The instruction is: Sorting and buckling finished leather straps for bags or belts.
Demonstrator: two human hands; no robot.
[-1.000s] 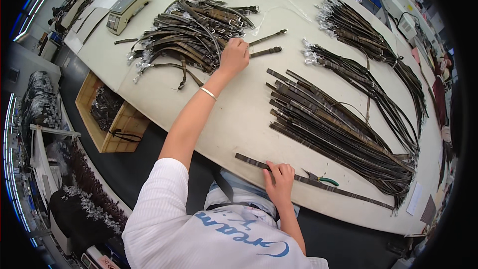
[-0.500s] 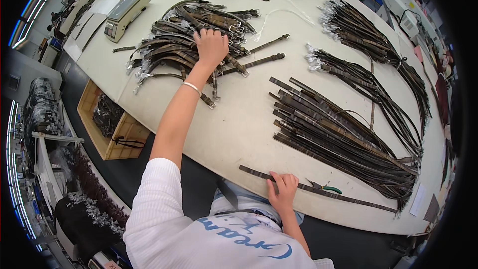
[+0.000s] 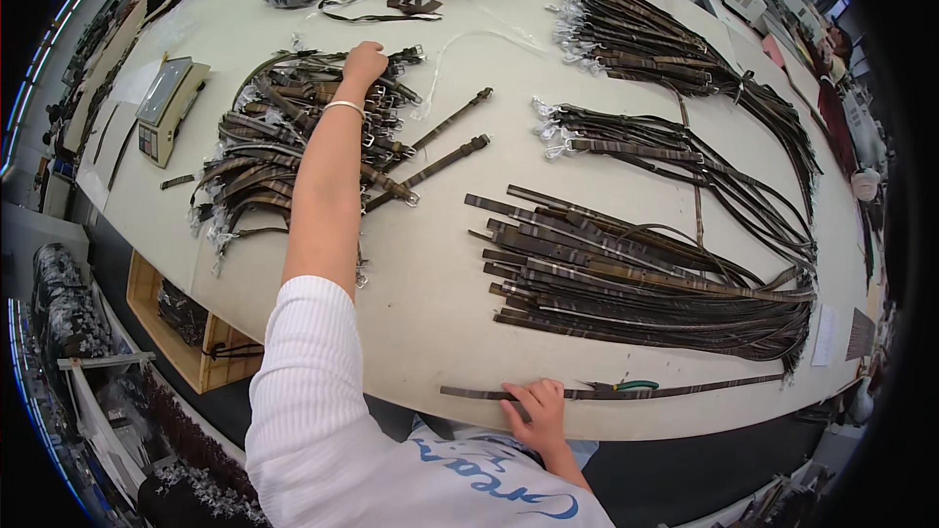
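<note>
Green-handled pliers (image 3: 638,384) crowd the strap (image 3: 704,388) at five o'clock; right hand (image 3: 537,411) on it, fingers parted. Eleven o'clock: left hand (image 3: 365,64) curls over buckled straps (image 3: 256,152), pinch unclear!

Scale (image 3: 164,90) left of strap pile (image 3: 256,142), strap bundles (image 3: 626,279) right, on table (image 3: 416,332)

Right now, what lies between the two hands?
In the head view, buckled straps lie nearest the left hand, then bare tabletop stretches to the right hand.
</note>
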